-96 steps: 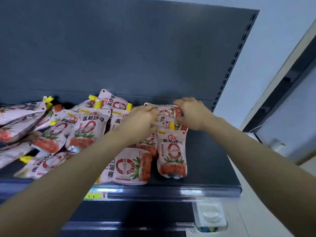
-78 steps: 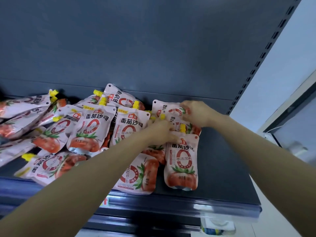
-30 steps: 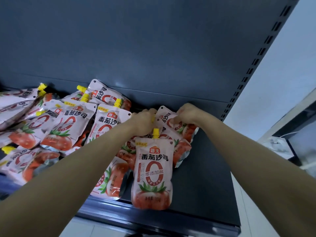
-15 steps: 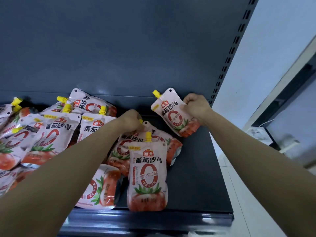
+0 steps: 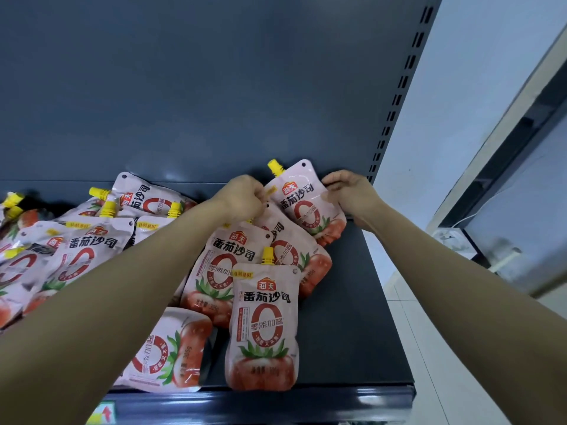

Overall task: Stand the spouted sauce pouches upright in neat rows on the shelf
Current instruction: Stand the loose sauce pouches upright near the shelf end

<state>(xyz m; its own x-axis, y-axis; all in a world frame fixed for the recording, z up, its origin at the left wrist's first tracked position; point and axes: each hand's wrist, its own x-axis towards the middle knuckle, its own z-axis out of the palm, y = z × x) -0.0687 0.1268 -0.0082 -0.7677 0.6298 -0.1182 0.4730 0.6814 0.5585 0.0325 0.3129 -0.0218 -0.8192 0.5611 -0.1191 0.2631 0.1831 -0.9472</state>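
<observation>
Pink tomato sauce pouches with yellow spouts cover the dark shelf [image 5: 362, 332]. One pouch [image 5: 302, 202] stands tilted at the back right, against the rear panel. My right hand [image 5: 348, 193] grips its right edge and my left hand [image 5: 242, 197] pinches its left edge near the top. A second pouch [image 5: 264, 326] stands upright at the shelf's front edge. Behind it two pouches [image 5: 227, 271] lean between the front and back ones. Another pouch [image 5: 167, 354] lies flat at the front.
A jumbled heap of pouches [image 5: 76, 240] fills the left half of the shelf. The slotted upright [image 5: 395, 99] marks the shelf's right end, with a pale wall and floor beyond. A price tag [image 5: 102, 412] sits on the front rail.
The pouch in my right hand has come down and turned more upright at the back right. My left hand has left the leaning pouches and taken that pouch's left edge.
</observation>
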